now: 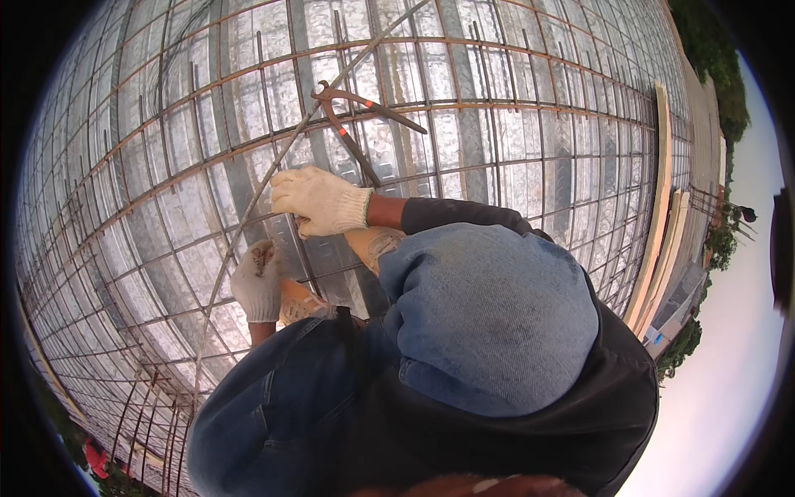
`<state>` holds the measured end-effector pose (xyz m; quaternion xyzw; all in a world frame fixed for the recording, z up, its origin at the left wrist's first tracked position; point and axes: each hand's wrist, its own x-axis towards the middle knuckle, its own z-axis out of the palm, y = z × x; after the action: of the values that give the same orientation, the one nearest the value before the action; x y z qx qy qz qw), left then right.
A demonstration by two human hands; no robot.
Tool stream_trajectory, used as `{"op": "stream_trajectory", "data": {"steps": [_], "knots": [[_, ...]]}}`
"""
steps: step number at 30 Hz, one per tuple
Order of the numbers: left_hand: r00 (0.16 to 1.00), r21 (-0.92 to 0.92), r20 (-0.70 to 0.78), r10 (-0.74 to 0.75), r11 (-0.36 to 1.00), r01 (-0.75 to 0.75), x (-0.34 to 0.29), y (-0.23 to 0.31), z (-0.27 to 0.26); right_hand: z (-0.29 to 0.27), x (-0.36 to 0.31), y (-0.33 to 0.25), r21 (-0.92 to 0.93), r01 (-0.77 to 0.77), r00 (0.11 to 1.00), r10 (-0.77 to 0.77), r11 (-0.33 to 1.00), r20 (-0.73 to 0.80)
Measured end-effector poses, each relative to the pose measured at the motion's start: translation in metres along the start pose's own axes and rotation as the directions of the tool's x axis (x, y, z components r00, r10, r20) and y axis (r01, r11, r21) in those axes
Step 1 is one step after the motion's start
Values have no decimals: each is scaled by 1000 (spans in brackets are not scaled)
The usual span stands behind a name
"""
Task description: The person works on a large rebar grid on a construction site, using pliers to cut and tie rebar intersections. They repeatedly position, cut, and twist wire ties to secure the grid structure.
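My right hand (321, 201), in a cream knitted glove, reaches across above a tan boot (370, 246). Its fingers bend down beside a long diagonal steel bar (286, 151); what they pinch is hidden. Lower and to the left, my left hand (258, 283) wears a similar glove with dirt on the fingertips. Its fingers are curled in close to the same bar, and whatever lies in them is too small to name. Beyond the right hand, pincers (342, 112) with dark handles and orange bands lie with handles spread across the bars, their jaws by the diagonal bar.
A grid of rusty reinforcing bars (248, 65) spreads over ribbed, shiny metal decking (513, 186). Short bar ends stick up in several places. Wooden boards (662, 207) run along the right edge, with trees beyond. Something red (95, 458) shows at the lower left.
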<state>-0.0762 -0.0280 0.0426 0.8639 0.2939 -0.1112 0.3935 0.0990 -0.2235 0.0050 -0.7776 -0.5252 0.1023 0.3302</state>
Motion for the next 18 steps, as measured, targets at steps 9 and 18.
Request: {"op": "stream_trajectory", "data": {"steps": [9, 18], "knots": [[909, 67, -305, -284, 946, 318, -67, -62, -97, 2, 4, -20, 95, -96, 983, 79, 991, 167], [256, -176, -855, -452, 716, 676, -161, -269, -239, -9, -1, -7, 81, -35, 979, 18, 996, 202]]}}
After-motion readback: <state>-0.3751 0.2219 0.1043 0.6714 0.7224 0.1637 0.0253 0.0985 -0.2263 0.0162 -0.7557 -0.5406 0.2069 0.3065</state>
